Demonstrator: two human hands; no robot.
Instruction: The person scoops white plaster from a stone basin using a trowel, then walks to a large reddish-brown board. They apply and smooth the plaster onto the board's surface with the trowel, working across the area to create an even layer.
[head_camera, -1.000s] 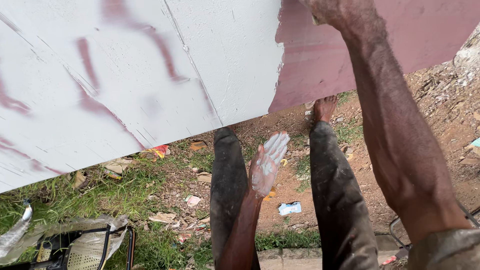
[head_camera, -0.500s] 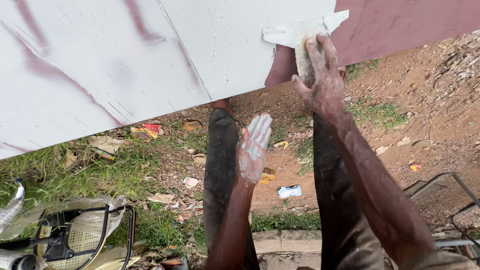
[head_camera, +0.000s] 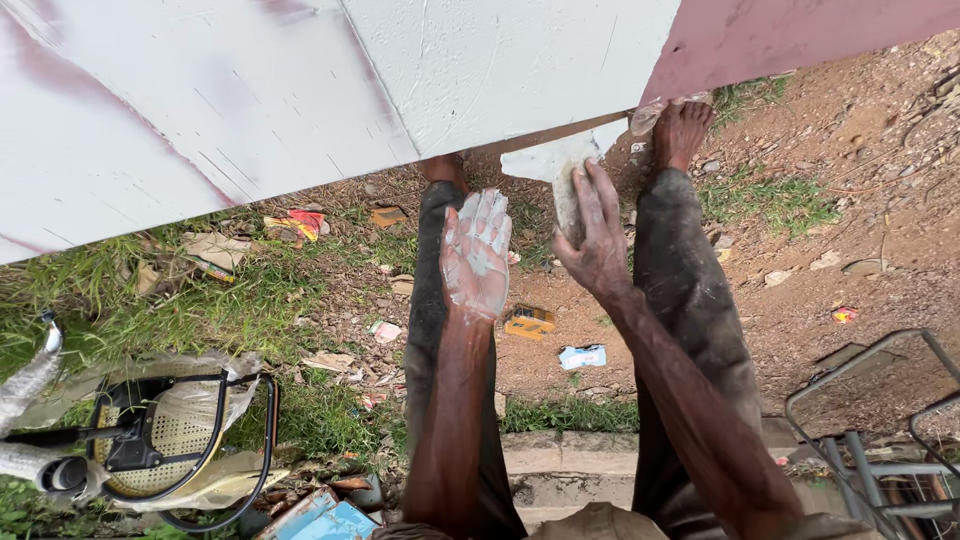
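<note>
Gripping a pale, putty-caked rag or pad between thumb and fingers, your right hand is raised just under the lower edge of the big white-coated board that fills the top of the view. Your left hand is spread flat, fingers together and palm up, smeared all over with white paste; it holds nothing and sits just beside the right one, not touching it.

The board's right portion is bare reddish-pink, and pink streaks show through the white on the left.

Below, you stand barefoot in dark, dusty trousers on red dirt and patchy grass, behind a concrete kerb.

As for containers: a small orange carton and a crumpled white-blue wrapper lie on the ground between your legs (whether anything is inside either, you cannot tell). At lower left a black wire-frame basket is lined with clear plastic sheeting; its contents are not clear. A blue box corner pokes in at the bottom edge.
</note>
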